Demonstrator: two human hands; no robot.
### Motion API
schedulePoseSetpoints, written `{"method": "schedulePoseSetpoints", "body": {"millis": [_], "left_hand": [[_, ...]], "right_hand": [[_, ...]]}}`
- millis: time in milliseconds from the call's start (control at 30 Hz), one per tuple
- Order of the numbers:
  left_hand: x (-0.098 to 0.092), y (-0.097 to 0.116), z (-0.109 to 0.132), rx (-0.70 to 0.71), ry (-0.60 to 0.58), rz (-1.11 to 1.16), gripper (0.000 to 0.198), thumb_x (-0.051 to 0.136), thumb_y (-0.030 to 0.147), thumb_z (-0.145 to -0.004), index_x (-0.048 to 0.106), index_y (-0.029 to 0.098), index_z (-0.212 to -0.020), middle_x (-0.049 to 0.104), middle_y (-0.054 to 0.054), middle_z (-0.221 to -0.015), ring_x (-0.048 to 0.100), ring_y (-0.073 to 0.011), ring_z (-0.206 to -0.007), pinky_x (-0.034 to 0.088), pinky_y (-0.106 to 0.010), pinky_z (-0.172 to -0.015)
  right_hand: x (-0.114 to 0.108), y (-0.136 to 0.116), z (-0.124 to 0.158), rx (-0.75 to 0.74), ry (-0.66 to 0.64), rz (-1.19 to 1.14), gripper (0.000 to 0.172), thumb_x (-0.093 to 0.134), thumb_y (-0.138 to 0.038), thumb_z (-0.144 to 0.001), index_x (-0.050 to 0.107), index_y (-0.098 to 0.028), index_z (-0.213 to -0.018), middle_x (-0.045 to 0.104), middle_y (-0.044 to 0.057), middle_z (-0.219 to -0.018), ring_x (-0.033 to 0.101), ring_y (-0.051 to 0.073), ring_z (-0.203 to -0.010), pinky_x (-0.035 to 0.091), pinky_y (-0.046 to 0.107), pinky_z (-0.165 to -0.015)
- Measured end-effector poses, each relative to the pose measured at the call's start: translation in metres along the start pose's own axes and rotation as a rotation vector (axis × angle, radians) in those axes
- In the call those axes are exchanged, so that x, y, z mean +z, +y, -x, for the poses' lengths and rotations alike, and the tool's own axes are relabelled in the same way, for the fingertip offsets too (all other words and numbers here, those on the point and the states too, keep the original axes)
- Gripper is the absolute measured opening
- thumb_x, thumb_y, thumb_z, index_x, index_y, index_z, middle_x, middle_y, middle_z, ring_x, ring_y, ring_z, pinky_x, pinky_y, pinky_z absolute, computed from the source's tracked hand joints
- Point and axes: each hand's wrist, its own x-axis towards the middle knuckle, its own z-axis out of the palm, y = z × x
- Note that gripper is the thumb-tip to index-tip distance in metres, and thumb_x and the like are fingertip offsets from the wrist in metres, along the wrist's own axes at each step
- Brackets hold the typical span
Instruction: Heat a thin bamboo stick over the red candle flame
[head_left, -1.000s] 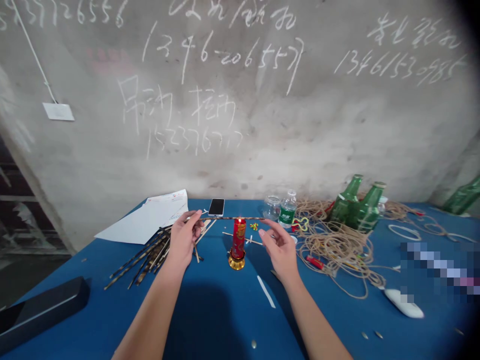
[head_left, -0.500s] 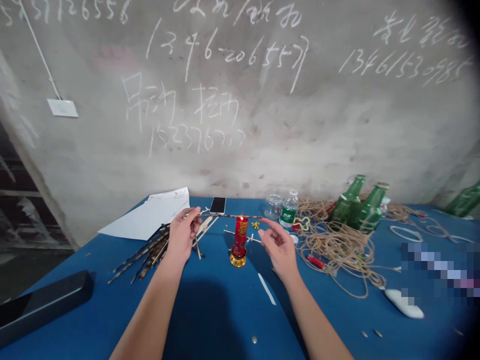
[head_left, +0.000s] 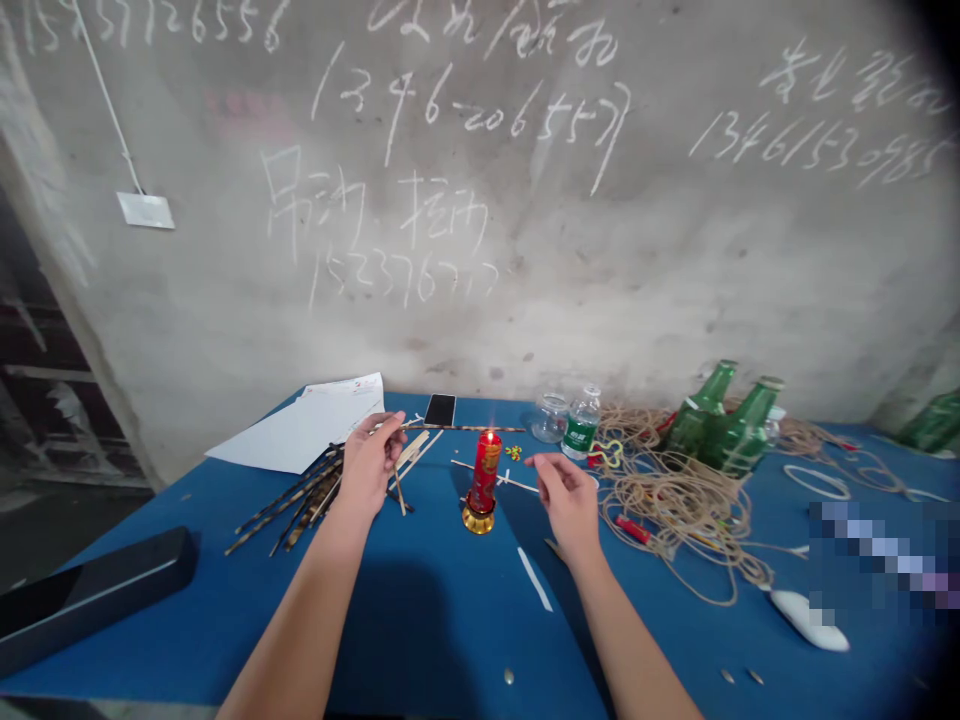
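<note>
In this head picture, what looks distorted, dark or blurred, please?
Head view: wide-angle distortion bends the edge of the blue table, corners fall dark, a pixelated patch hides part of the right side, a shadow lies below the left hand.

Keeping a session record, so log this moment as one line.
left hand: holds thin scorched stick across the top of lit red candle | right hand: open, empty, beside candle

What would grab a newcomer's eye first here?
The lit red candle stands mid-table on the blue table, the left hand holding a thin dark-banded stick over its flame. Right of it, two green glass bottles sit in tangled twine. White chalk numbers cover the concrete wall behind.
</note>
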Motion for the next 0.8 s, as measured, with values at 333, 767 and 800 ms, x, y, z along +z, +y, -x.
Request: {"method": "schedulePoseSetpoints", "body": {"millis": [333,767,800], "left_hand": [[0.007,0.006,0.012,0.049,-0.171,-0.063,0.048,0.095,0.041,-0.067,0.078,0.016,-0.105,0.073,-0.006,-0.071,0.059,-0.0103,-0.053,0.041,-0.018,-0.049],[0.012,-0.001,0.018,0.117,-0.254,-0.204,0.035,0.092,0.043,-0.074,0.080,0.016,-0.093,0.074,-0.008,-0.070,0.061,-0.0132,-0.053,0.044,-0.022,-0.050],[0.013,-0.002,0.019,0.123,-0.260,-0.222,0.035,0.091,0.044,-0.075,0.080,0.016,-0.092,0.075,-0.009,-0.072,0.061,-0.0132,-0.054,0.043,-0.022,-0.049]], "right_hand": [[-0.009,0.005,-0.014,0.108,0.321,-0.137,0.043,0.073,-0.060,-0.082,0.071,-0.017,-0.086,0.045,-0.006,-0.053,0.034,0.011,-0.046,0.025,0.025,-0.042],[-0.011,0.004,-0.014,0.132,0.291,-0.200,0.034,0.067,-0.053,-0.088,0.069,-0.019,-0.094,0.048,-0.006,-0.056,0.036,0.010,-0.044,0.025,0.022,-0.039],[-0.010,0.003,-0.014,0.136,0.268,-0.200,0.036,0.067,-0.054,-0.089,0.070,-0.018,-0.096,0.048,-0.006,-0.057,0.036,0.010,-0.044,0.025,0.022,-0.039]]}}
